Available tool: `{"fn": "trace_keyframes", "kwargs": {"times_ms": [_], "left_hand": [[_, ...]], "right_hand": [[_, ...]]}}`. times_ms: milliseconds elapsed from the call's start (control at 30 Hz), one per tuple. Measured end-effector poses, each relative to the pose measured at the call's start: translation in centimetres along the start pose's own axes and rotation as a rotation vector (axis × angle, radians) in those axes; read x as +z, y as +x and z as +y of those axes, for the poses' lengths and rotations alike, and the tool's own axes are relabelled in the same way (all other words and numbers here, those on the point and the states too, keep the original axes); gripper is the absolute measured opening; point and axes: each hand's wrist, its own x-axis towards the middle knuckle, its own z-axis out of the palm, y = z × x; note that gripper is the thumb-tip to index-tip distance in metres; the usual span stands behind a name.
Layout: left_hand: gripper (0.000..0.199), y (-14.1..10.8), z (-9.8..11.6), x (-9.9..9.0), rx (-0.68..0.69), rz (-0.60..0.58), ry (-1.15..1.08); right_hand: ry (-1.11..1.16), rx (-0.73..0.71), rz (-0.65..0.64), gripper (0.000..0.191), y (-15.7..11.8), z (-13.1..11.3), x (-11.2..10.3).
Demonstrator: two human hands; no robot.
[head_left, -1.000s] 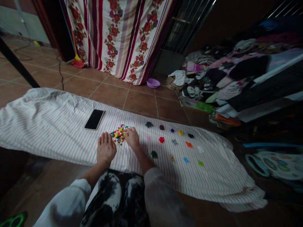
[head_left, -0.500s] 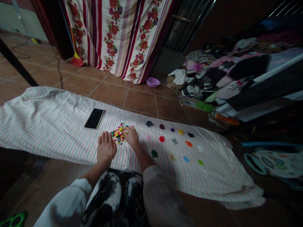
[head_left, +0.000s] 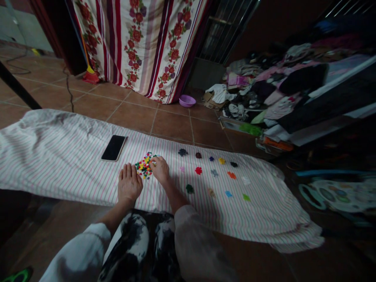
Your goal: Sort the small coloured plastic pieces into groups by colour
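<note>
A heap of small mixed-colour pieces [head_left: 143, 168] lies on the striped cloth [head_left: 73, 156]. Flat on the cloth at the heap's left edge rests my left hand [head_left: 129, 184], its fingers stretched out and holding nothing. My right hand [head_left: 160, 169] is at the heap's right side, with thumb and fingers bent together over the pieces. Whatever is between those fingertips is too small to make out. To the right, small single-colour piles sit apart in rows, among them a red pile [head_left: 198, 170], a dark green pile [head_left: 189, 188] and an orange pile [head_left: 232, 175].
A dark-screened phone [head_left: 113, 148] lies left of the heap. Beyond the cloth, a purple bowl [head_left: 187, 101] stands on the tiled floor near a floral curtain [head_left: 141, 47]. A broom [head_left: 91, 74] leans at the left. Heaped clothes [head_left: 264, 84] fill the right back.
The whole view has shifted slightly, so everything sits a little further left. My right hand stays at the heap's right side with fingers bent; my left hand remains flat.
</note>
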Motion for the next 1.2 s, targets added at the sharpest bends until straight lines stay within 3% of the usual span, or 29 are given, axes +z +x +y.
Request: {"fn": "trace_keyframes", "kwargs": {"times_ms": [300,567,867,1200], "left_hand": [[0.056,-0.2,-0.1,-0.2,0.011,0.023,-0.021],[0.058,-0.3,-0.1,-0.1,0.006,0.033,-0.046],[0.058,-0.2,0.1,-0.6,0.007,0.026,-0.049],[0.059,-0.2,0.1,-0.8,0.004,0.006,-0.026]], "right_hand": [[0.081,0.026,0.072,0.012,-1.2,-0.5,-0.8],[0.167,0.017,0.139,0.015,-2.7,0.6,-1.6],[0.167,0.08,0.186,0.028,-3.6,4.4,-3.6],[0.22,0.171,0.319,0.027,-5.0,8.9,-5.8]]}}
